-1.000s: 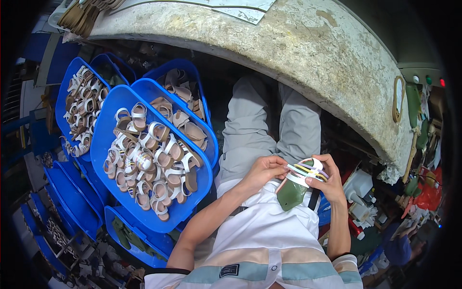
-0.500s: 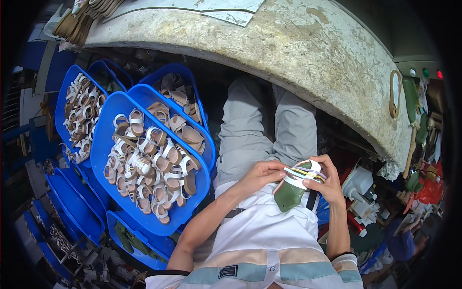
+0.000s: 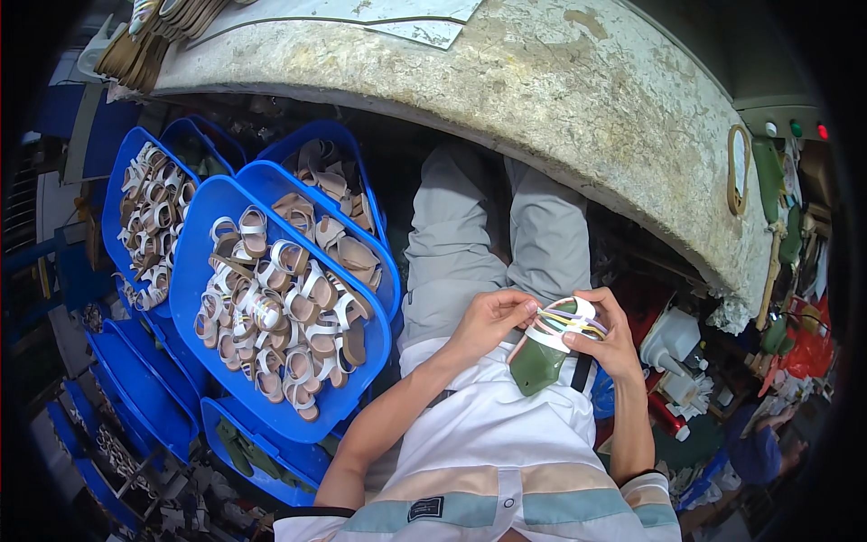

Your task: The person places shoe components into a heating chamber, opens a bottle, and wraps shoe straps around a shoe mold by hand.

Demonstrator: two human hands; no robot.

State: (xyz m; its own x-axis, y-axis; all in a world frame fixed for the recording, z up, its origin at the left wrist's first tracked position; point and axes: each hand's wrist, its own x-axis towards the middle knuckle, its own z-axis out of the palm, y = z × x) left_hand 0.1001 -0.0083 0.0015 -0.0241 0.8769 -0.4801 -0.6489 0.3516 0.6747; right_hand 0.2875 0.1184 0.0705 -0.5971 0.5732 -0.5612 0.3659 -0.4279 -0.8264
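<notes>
Over my lap I hold a sandal upper [image 3: 547,338], its white, yellow, purple and pink straps lying around a green shoe last [image 3: 538,365]. On its right side my right hand [image 3: 610,336] is closed, the thumb pressing on the straps and the fingers behind. My left hand [image 3: 502,314] pinches the strap ends at the left edge, thumb and forefinger together. The last's blunt green end points down toward my shirt. Fingers hide part of the straps' far side.
At my left stands a blue bin [image 3: 200,352] heaped with white-strapped sandals [image 3: 287,312], with more blue bins around it. A worn, pale workbench [image 3: 542,81] curves ahead of my knees. On it lies a tan sole-shaped ring [image 3: 739,170]. Bottles and a red can [image 3: 666,419] crowd the right.
My left hand has curled its fingers further in, with the thumb now raised at the strap ends. The sandal upper has shifted slightly left; my right hand keeps its grip.
</notes>
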